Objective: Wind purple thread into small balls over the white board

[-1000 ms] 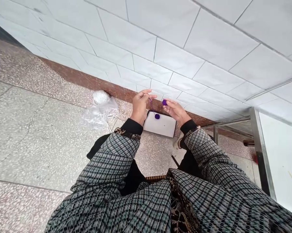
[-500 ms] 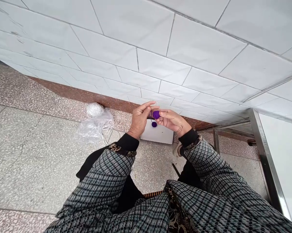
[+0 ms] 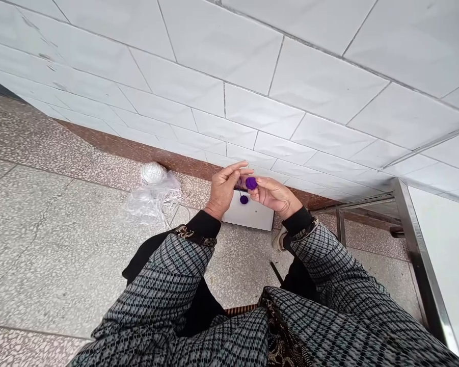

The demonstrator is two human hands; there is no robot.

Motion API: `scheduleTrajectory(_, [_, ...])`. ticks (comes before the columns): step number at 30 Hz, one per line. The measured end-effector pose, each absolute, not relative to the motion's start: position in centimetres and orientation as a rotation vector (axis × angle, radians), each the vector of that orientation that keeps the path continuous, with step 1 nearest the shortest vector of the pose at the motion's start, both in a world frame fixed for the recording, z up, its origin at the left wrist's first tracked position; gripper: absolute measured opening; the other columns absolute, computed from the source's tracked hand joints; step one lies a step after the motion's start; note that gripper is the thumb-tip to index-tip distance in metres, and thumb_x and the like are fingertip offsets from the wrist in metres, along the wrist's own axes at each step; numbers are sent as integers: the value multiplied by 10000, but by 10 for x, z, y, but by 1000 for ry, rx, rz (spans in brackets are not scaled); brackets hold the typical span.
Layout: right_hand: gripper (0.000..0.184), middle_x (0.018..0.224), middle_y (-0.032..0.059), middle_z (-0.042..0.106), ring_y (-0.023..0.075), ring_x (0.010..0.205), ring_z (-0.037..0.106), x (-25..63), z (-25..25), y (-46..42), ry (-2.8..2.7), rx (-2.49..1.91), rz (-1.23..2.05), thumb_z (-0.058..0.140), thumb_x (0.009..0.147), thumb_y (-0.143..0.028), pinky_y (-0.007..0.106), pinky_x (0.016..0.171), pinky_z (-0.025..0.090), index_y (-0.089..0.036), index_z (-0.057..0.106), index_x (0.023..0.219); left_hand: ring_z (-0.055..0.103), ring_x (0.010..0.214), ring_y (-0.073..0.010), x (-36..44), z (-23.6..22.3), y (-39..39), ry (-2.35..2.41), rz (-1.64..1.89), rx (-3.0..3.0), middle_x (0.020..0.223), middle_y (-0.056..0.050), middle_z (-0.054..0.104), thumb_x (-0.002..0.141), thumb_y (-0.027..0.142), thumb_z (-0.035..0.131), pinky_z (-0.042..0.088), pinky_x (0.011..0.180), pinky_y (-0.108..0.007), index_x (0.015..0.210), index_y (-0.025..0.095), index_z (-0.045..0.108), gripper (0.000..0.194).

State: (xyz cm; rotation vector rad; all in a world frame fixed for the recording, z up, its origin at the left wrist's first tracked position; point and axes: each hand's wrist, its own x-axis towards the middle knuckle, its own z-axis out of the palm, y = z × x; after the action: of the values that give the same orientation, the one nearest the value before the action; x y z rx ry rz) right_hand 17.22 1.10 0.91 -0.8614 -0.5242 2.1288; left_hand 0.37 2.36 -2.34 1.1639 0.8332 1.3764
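Note:
Between the thumb and fingers of my right hand [image 3: 274, 195] is a small round purple yarn piece [image 3: 251, 183], perhaps knitted or crocheted; its exact kind is too small to tell. Just to its left, my left hand [image 3: 222, 189] has its thumb and index finger pinched at a purple yarn strand [image 3: 240, 181], other fingers reaching towards the piece. Whether a thin tool is in these fingers cannot be made out. Below the hands, a small dark purple yarn ball [image 3: 244, 200] rests on a white box or board [image 3: 248, 215], with a thin strand rising from it.
A white yarn ball [image 3: 153, 173] sits on the floor at left, by a clear plastic bag [image 3: 147, 204] and loose white cord [image 3: 171, 206]. A tiled wall [image 3: 214, 92] rises ahead. On the right stands a metal-framed table [image 3: 420, 244]. A shoe [image 3: 279, 238] is near the box.
The purple piece has shifted slightly right, away from my left fingers, and the gap between the hands is a little wider. The whole view has tilted slightly.

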Motion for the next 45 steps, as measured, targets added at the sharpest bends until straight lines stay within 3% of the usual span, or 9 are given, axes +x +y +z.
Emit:
scheduleTrajectory(6, [509,802,-13,731,69,654,629,169,11,9,-587,-884,2134,1077,550,-310,180,626,561,-148,755,909,833,1004,-234,3,-23,24,796,1377,1263,1253,-120,824,981,490,704,681,887,-384,1114,206,823,335])
scheduleTrajectory(19, [475,729,-26,698,75,622,587,179,21,12,-1047,-1177,1793,1030,606,-438,229,650,500,-167,782,907,751,950,-254,2,-22,25,1207,1319,1462,940,-84,806,978,335,586,599,992,-452,1084,177,811,295])
scheduleTrajectory(23, [439,692,-27,689,75,603,569,188,27,12,-1202,-1174,1728,1006,640,-443,220,602,455,-156,790,894,666,1233,-302,4,-19,28,1258,1202,1447,1138,-103,758,880,310,641,496,1164,-482,1026,208,820,252])
scheduleTrajectory(26, [495,674,-24,703,76,596,599,198,34,14,-1127,-1169,1746,1033,587,-476,216,609,499,-160,793,882,743,960,-270,9,-17,25,926,1015,1146,921,-92,765,904,419,606,588,974,-438,1028,173,769,320])
scheduleTrajectory(30, [570,713,-16,733,79,621,641,209,43,20,-943,-1186,1664,1077,480,-464,206,623,550,-167,775,861,535,524,-148,13,-22,22,889,938,1146,561,17,568,846,457,675,493,621,-282,834,179,717,280])
scheduleTrajectory(34, [586,724,-13,725,89,640,652,208,42,25,-846,-1178,1518,1072,443,-460,210,627,559,-171,729,821,618,672,-201,15,-32,22,1012,975,1606,719,-37,716,869,403,604,483,659,-304,768,218,719,239])
scheduleTrajectory(38, [309,681,-18,688,94,620,607,199,29,31,-987,-1346,1294,936,675,-315,225,614,496,-174,683,784,666,789,-226,18,-32,15,831,899,2039,817,-69,738,940,336,520,508,765,-333,791,224,700,259])
scheduleTrajectory(41, [188,674,-31,669,99,633,569,197,20,31,-1206,-1589,1127,846,708,-168,237,632,451,-170,663,751,631,762,-218,17,-24,12,742,936,2201,776,-67,677,965,319,513,507,771,-328,798,227,671,249])
scheduleTrajectory(45, [164,758,-7,722,108,702,606,201,19,20,-1450,-1488,1545,827,701,-177,236,665,460,-149,729,829,606,746,-216,5,-13,22,894,1095,2096,778,-68,665,968,328,514,497,746,-337,765,225,628,255])
